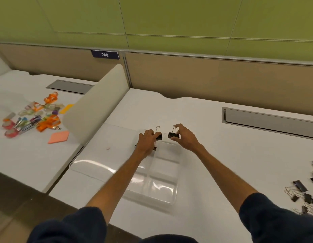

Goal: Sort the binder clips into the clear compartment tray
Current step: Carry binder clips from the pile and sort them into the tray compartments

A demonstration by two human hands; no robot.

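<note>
Binder clip (173,135) pinched in my right hand (186,137), second clip (159,137) gripped in my left hand (147,141), best released low inside the tray (167,175) compartments

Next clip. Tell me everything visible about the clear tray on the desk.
The tray is clear, glossy plastic, rectangular with rounded corners, moulded into two columns of compartments. It lies flat on the white desk, lengthwise away from the person. The compartments in view look empty; the left forearm hides part of the left column. Over its far end the left hand and right hand each hold a black binder clip; whether either touches the tray cannot be told.
</note>
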